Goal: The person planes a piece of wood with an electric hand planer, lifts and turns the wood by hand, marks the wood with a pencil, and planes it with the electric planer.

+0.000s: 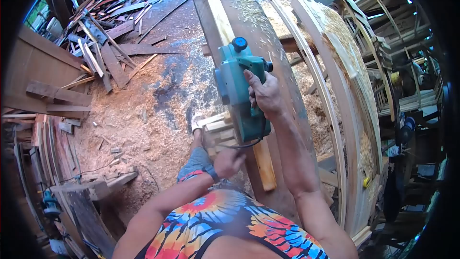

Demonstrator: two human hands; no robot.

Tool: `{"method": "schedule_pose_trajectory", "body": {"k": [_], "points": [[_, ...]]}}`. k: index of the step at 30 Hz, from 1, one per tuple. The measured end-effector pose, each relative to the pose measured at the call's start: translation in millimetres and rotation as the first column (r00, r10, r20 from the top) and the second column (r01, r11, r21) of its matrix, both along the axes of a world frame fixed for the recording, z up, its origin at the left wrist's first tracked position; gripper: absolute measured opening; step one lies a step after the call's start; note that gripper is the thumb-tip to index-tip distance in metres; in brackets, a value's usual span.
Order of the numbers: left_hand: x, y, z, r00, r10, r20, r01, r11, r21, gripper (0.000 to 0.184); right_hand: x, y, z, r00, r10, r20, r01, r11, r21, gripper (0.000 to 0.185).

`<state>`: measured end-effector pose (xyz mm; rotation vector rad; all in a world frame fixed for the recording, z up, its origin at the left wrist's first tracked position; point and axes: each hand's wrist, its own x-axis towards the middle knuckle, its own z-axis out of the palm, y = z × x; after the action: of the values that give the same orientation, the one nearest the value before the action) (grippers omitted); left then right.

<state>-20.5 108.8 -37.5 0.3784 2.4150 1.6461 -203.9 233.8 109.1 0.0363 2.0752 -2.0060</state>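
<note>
Head view: from my remote seat I see a workshop with a long brown desk (282, 172) running away from the wearer, pale shavings scattered near its far end. Sawdust covers the floor (120, 124), offcuts (108, 57) lie heaped at upper left, and long boards (326, 57) stretch beside the desk on the right.

On the desk, the green planer (242, 84) sits over a pale strip (218, 14), which shows beyond it and on the near side. The right hand (266, 91) has its fingers clamped around the planer's handle. The left hand (230, 163) is near the planer's near end, by the cord (244, 145); motion blur means I cannot tell whether its fingers are apart or together.

The planer's underside is hidden from me, as is the strip's middle. Darkness cuts off the corners, and the clutter at far right is hard to make out.
</note>
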Motion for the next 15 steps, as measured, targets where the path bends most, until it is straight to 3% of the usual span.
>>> {"method": "schedule_pose_trajectory", "body": {"k": [1,4,5,7,10,15], "points": [[-6.3,-4.9,-6.3,0.995,-0.099,-0.003,0.098,0.992,-0.085,0.025,-22.2,-8.8,-4.2,1.000,-0.007,0.012,0.006,1.000,0.030,0.039],[-50.7,-19.0,3.6,0.943,-0.318,-0.095,0.319,0.948,-0.007,0.024,-81.9,-30.6,-13.1,1.000,-0.025,0.004,0.024,0.990,0.139,0.040],[-68.8,-23.5,11.6,0.919,-0.333,-0.210,0.349,0.936,0.045,0.036,-100.3,-39.2,-14.4,0.999,-0.025,-0.044,0.033,0.983,0.181,0.041],[-102.7,-27.7,21.3,0.882,-0.381,-0.276,0.389,0.921,-0.025,0.058,-132.7,-52.6,-17.4,0.997,-0.021,-0.075,0.039,0.966,0.257,0.041],[-148.9,-34.8,31.6,0.830,-0.558,0.031,0.536,0.779,-0.326,0.078,-176.3,-68.2,-8.2,0.997,-0.019,-0.072,0.043,0.937,0.346,0.038],[-186.9,-46.9,43.3,0.657,-0.749,0.089,0.726,0.595,-0.345,0.084,-244.1,-95.3,-16.3,0.986,-0.044,-0.164,0.110,0.902,0.417,0.032]]}}
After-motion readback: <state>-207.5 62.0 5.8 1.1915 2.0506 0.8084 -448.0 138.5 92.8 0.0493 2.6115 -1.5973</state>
